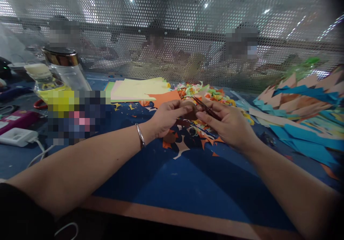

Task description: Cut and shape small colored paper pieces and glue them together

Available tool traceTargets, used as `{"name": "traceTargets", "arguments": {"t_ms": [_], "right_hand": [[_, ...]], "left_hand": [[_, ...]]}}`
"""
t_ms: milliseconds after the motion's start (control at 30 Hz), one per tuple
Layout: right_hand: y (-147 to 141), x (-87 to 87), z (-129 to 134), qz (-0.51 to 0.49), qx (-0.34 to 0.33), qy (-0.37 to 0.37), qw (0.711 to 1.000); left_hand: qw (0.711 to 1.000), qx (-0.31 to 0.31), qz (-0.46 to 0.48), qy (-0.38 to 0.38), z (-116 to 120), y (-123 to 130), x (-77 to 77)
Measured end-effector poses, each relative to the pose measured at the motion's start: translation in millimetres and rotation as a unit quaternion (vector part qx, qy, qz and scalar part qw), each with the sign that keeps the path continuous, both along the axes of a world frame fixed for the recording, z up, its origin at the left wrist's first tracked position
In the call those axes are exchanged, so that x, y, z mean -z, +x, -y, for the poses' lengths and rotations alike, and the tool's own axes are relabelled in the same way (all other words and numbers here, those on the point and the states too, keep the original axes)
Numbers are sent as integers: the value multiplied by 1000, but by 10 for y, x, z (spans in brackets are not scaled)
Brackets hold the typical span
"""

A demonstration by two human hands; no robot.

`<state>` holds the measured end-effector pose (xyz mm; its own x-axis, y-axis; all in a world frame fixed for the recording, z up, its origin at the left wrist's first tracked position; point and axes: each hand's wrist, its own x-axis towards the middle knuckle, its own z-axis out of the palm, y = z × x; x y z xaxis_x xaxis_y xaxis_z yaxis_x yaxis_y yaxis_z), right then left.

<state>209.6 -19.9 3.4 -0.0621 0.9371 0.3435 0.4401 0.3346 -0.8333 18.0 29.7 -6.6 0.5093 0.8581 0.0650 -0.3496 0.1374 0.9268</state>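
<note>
Over the middle of the table, my left hand (168, 116) is closed, pinching a small brown piece of paper (190, 113) between thumb and fingers. My right hand (228, 123) grips a slim, dark, pointed tool that looks like a pair of small scissors (204, 106). Its tip points up and left, close beside the brown paper; whether they touch is unclear. My fingers hide the tool's handle end. Below both hands lie orange, brown and cream paper scraps, among them a curved cream offcut (182, 147).
Behind my hands sit a heap of colourful paper strips (212, 94), an orange sheet (168, 98) and stacked pale sheets (142, 88). Folded blue and peach paper (303, 93) lies right. Bottles (72, 73) and a white charger (18, 137) stand left. A perforated metal panel (172, 32) closes the back.
</note>
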Motion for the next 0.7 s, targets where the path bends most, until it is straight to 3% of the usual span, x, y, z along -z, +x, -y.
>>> {"name": "traceTargets", "arguments": {"t_ms": [167, 233, 367, 467, 700], "right_hand": [[13, 11, 21, -10, 8, -41, 999], [24, 29, 18, -44, 11, -52, 998], [34, 54, 3, -91, 5, -56, 994], [33, 44, 0, -105, -2, -47, 993], [31, -3, -2, -137, 13, -57, 989]], "left_hand": [[989, -144, 21, -13, -132, -35, -14], [991, -134, 14, -19, -138, -37, -10], [999, -33, 0, 0, -44, -5, 3], [1000, 2, -4, 18, 6, 11, 14], [996, -78, 28, 38, -79, -12, 39]]}}
